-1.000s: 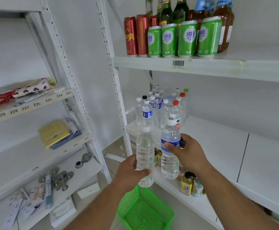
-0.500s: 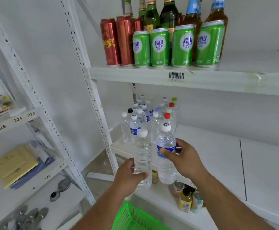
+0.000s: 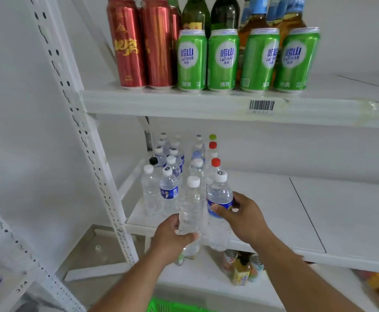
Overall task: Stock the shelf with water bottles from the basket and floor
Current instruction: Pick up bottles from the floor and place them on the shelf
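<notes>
You're facing a white wall [image 3: 26, 131] behind white metal racking, its perforated upright [image 3: 87, 140] slanting across. A second rack [image 3: 15, 255] stands at your left, over pale floor [image 3: 98, 248] in soft, even light.

Two bare forearms come up from the bottom edge, and there's no sleeve, cuff or glove on either one as far as the view reaches. The left hand [image 3: 172, 233] is bare too, with no ring, watch or band at the wrist, and its short thumbnail shows pale at the tip. Over on the right, the right hand [image 3: 242, 218] is just as plain: bare knuckles, a bare wrist, a short, trimmed thumbnail, and the forearm behind it runs uncovered down to the corner.
</notes>
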Available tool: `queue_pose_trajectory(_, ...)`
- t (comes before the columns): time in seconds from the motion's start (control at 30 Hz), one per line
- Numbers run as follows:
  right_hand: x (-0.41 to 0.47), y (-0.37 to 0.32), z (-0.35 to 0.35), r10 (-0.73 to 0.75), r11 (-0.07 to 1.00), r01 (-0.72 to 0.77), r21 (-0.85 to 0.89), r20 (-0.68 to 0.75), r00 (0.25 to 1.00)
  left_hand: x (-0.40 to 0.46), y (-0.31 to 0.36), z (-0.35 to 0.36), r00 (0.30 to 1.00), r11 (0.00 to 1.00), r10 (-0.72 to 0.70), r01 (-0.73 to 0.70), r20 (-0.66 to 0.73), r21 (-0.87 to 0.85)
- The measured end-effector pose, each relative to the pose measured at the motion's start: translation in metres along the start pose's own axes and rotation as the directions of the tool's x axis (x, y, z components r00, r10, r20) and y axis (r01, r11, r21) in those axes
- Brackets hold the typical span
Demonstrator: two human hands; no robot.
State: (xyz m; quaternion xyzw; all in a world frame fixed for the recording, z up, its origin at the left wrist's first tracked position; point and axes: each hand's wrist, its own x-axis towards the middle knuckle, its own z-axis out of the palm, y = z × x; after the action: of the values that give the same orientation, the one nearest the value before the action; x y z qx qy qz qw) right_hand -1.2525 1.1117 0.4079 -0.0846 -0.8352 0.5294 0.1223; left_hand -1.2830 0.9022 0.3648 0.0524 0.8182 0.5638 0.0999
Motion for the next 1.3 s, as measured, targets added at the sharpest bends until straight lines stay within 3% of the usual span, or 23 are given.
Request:
queue_pose_trajectory(0.53, 0.055, 0.021, 0.020, 0.105, 0.994, -0.105, 0.011, -0.095, 0.990, 0.084, -0.013, 0.007, 0.988, 1.000, 0.008, -0.010, 0.154, 0.014)
queue_pose_trajectory(1.3, 0.098, 0.055, 0.043, 0.187, 0.981, -0.183, 0.066, -0.076, 0.979, 0.159, -0.047, 0.036, 0.990, 0.998, -0.035, 0.041, 0.139, -0.044)
